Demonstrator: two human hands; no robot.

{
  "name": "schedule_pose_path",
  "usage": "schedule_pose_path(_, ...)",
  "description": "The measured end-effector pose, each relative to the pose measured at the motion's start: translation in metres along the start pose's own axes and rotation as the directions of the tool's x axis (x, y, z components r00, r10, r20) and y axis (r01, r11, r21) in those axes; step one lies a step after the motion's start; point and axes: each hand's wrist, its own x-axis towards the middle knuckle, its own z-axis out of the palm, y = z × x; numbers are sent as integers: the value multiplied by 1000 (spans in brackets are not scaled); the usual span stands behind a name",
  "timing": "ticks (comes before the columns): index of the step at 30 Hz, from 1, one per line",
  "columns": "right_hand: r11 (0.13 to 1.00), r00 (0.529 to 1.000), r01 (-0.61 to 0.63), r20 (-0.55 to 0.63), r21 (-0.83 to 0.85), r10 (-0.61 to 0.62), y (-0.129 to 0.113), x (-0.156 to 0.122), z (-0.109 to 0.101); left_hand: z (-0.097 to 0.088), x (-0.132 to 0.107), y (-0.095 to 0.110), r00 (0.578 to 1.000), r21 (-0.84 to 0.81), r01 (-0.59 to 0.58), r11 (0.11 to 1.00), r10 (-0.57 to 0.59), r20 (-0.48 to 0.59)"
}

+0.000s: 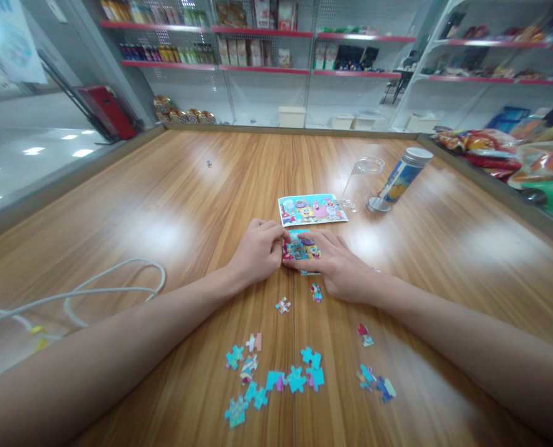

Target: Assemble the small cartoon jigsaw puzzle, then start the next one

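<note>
- person's left hand (260, 245): fingers bent, tips at the left edge of a partly joined, multicoloured cartoon jigsaw (299, 249); cannot tell whether they pinch a piece.
- right hand (340, 264): open, thumb and forefinger spread apart across the jigsaw, covering its right side.
- jigsaw lies flat on a brown wood-grain table (239, 186), between the two hands.
- just beyond it, a rectangular, white-edged picture card (314, 210) with cartoon figures on light blue.
- containers: a clear, see-through cylindrical jar (363, 180) stands just beside the card's right end, round rim up, table grain showing through its wall.
- right of the jar, a cylindrical canister (400, 179) with a blue-and-yellow label, pale round lid on top, silvery base; contents hidden by the label.
- loose light-blue jigsaw pieces (297, 379) lie in a scatter nearest the person, with mixed-colour ones on both sides.
- one small mixed-colour piece (283, 305) lies near the left hand, another (316, 292) near the right.
- looped white cable (113, 290) at table's left.
- beyond the table: a cream rectangular bin (292, 117) below red-edged white shelves (267, 69); bin's contents cannot be made out.
</note>
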Motion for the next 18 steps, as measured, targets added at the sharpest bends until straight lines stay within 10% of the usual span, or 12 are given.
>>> schedule_pose_path(18, 1000, 998, 23, -50, 20, -22, 0, 1, 1, -3, 0, 4, 1000, 7, -1, 1000, 1, 31)
